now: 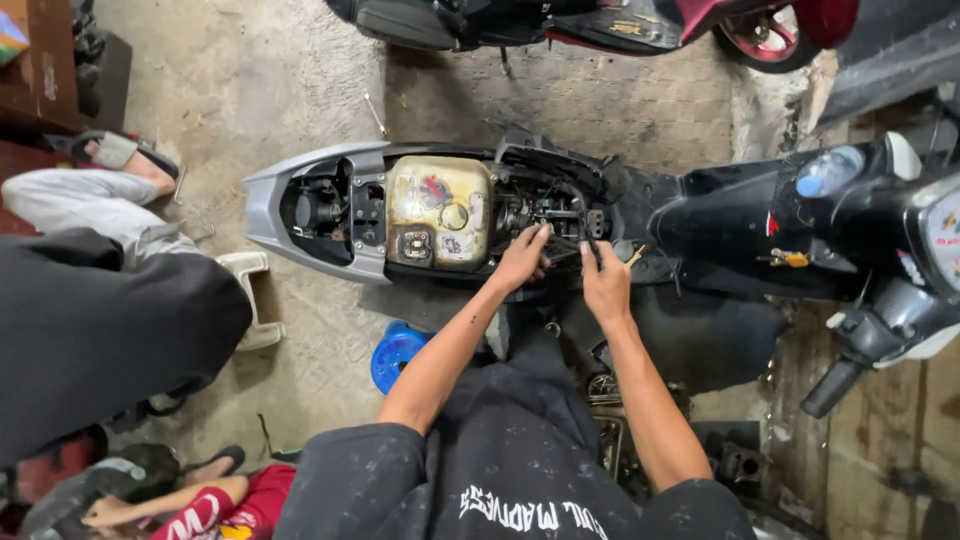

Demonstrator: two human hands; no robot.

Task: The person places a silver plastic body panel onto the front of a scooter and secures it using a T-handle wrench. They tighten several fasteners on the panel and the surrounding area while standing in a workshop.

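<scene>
Just right of the stained yellow fuel tank [438, 212], both hands are working in the scooter's [700, 225] open engine bay [555, 215]. The left hand [522, 260] is resting spread on dark parts nearest the tank; the right hand [605, 283] is gripping a thin dark tool [587, 225], its shaft pointing away from the person.

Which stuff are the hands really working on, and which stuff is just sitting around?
Worked on: left hand and right hand inside the open scooter, beside its cream fuel tank.

Sitting around: blue tub, white stool, other scooter.
</scene>
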